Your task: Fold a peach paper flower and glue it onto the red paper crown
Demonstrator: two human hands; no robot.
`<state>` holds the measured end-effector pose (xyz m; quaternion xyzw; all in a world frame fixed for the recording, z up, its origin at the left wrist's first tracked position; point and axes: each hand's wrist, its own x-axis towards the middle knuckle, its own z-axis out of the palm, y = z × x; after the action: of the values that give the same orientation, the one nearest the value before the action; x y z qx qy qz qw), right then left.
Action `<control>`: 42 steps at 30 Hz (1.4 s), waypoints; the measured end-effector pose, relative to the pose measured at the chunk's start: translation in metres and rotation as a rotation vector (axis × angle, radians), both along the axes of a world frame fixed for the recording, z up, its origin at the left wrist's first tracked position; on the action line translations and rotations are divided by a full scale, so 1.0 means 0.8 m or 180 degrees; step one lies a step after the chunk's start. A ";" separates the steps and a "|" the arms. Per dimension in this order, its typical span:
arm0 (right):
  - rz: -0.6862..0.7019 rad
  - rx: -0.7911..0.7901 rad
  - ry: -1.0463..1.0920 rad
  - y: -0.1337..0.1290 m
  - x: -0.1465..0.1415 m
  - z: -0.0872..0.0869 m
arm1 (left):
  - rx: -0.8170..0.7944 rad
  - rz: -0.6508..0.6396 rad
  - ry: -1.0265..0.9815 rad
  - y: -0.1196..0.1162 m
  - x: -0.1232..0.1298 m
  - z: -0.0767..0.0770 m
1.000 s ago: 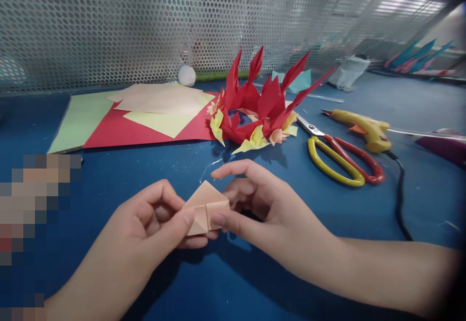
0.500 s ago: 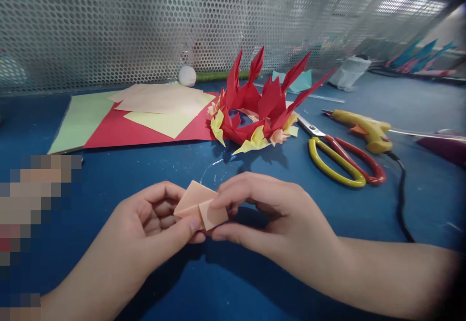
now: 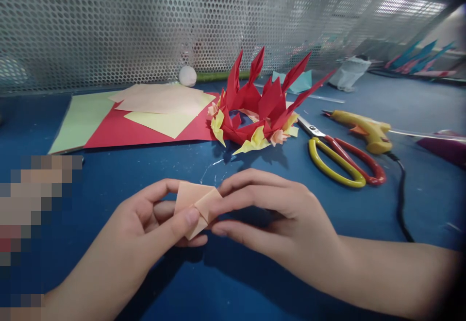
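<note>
A small folded sheet of peach paper (image 3: 191, 195) is held up between my two hands, above the blue table. My left hand (image 3: 149, 228) pinches it, thumb on the front face and fingers behind. At the paper's right side, my right hand (image 3: 269, 209) has its index finger on a folded flap, with the thumb just below the edge. Some of the lower fold is hidden by the left thumb. Beyond the hands stands a red folded-paper crown (image 3: 251, 102) with tall points and yellow and peach paper flowers round its base.
Red, green, yellow and peach paper sheets (image 3: 145, 126) lie at the back left. To the right are scissors (image 3: 335, 160) with yellow and red handles, and a yellow glue gun (image 3: 364, 122) with a black cord. A white ball (image 3: 188, 76) rests by the perforated metal screen (image 3: 127, 29).
The peach paper has been turned in my fingers, and its right flap now lies at a different angle. My left thumb has shifted slightly up and left on it.
</note>
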<state>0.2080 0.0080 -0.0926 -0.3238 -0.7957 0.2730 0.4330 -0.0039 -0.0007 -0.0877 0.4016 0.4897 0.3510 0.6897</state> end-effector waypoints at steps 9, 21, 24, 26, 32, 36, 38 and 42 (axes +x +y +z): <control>0.0075 -0.0287 -0.0074 0.000 -0.001 0.004 | -0.0098 0.0334 0.0366 -0.008 0.011 0.011; 0.0121 -0.0225 -0.0084 -0.002 -0.001 -0.002 | 0.0236 0.0095 0.0794 0.003 0.007 0.010; 0.0094 -0.0323 -0.0087 -0.002 -0.002 -0.002 | 0.0363 0.0238 0.1005 0.006 0.014 0.015; 0.0110 -0.0432 -0.0050 -0.001 -0.001 -0.002 | 0.0434 0.0254 0.1032 0.004 0.019 0.018; 0.0171 -0.0852 0.0080 0.003 -0.002 -0.001 | 0.0450 0.0234 0.1043 -0.008 0.015 0.012; 0.0019 -0.0834 0.0071 0.001 -0.004 0.001 | 0.0509 0.0025 0.0961 -0.010 0.005 0.005; -0.0023 -0.0856 0.0146 -0.001 -0.006 0.001 | 0.0516 -0.0057 0.0840 -0.010 0.005 0.004; -0.0029 -0.0943 0.0249 -0.004 -0.008 0.001 | 0.0203 0.0199 0.0499 -0.013 0.012 0.009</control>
<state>0.2013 0.0049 -0.0915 -0.3768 -0.7278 0.3978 0.4124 0.0060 -0.0114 -0.0804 0.4342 0.5430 0.3553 0.6248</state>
